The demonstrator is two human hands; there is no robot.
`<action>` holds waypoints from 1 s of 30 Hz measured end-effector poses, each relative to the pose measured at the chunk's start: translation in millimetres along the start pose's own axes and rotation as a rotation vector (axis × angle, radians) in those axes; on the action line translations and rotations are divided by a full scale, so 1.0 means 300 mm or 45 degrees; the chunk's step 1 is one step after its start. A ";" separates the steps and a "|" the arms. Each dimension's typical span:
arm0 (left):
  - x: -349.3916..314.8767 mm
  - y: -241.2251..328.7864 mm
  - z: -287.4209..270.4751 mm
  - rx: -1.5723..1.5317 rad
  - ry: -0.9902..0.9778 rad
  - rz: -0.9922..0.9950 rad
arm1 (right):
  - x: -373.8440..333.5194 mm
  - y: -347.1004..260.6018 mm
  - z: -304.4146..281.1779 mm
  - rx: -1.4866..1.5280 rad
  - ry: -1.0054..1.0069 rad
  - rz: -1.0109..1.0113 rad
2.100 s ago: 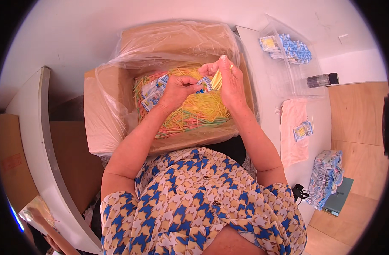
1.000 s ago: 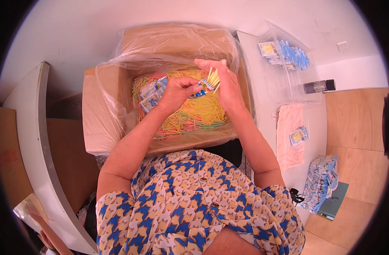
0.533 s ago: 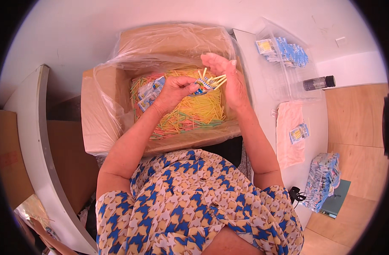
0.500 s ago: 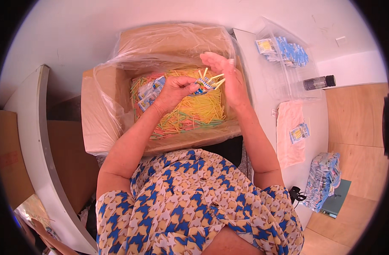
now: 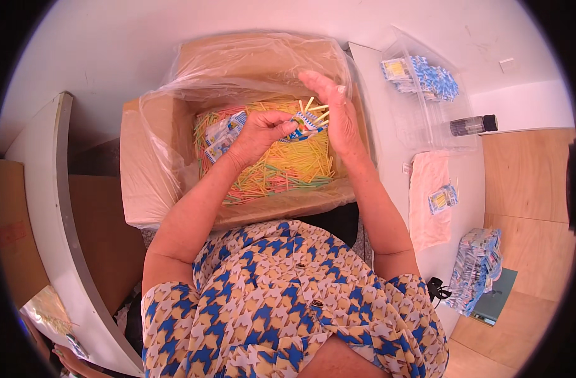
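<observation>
My left hand (image 5: 261,137) pinches a small blue-and-white plastic packet (image 5: 304,128) between thumb and fingers. Several thin yellow sticks (image 5: 309,104) poke out of its right end. Flat and upright beside those stick ends is my right hand (image 5: 338,116), fingers stretched out and holding nothing; whether the palm touches the sticks I cannot tell. Both hands are above a cardboard box (image 5: 146,170) lined with clear plastic. Loose yellow, pink and green sticks (image 5: 294,160) fill its bottom. More blue-and-white packets (image 5: 222,140) lie on them, partly behind my left wrist.
On the white table at right stand a clear bin (image 5: 420,120) holding packets and a dark-capped bottle (image 5: 474,125). A pink cloth (image 5: 426,220) bears a filled packet (image 5: 443,199). Stacked packets (image 5: 477,264) sit nearer me. Another person's hand (image 5: 67,359) shows at lower left.
The packet has shifted slightly, and the stick ends are now closer to my right palm. My right hand has moved a little and its fingers have tilted. My left hand keeps its pinch.
</observation>
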State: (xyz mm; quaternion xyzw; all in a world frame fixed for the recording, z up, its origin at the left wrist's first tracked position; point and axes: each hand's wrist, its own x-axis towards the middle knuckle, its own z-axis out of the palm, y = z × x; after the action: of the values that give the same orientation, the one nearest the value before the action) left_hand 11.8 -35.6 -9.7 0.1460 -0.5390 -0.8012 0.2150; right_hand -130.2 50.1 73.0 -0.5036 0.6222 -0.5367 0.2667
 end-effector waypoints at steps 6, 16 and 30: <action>-0.003 0.011 -0.001 -0.056 0.033 0.023 | -0.041 -0.031 -0.014 -0.160 -0.143 0.073; -0.003 0.019 0.002 0.049 0.032 0.006 | -0.036 -0.056 -0.066 -0.023 -0.106 0.035; 0.000 0.007 -0.003 -0.078 0.004 -0.015 | -0.033 -0.016 -0.030 0.137 -0.182 0.206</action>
State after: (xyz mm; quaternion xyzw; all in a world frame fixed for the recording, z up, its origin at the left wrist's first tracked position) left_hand 12.5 -37.1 -8.2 0.1438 -0.5129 -0.8184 0.2155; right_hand -133.1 63.1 77.9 -0.4738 0.6105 -0.5088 0.3794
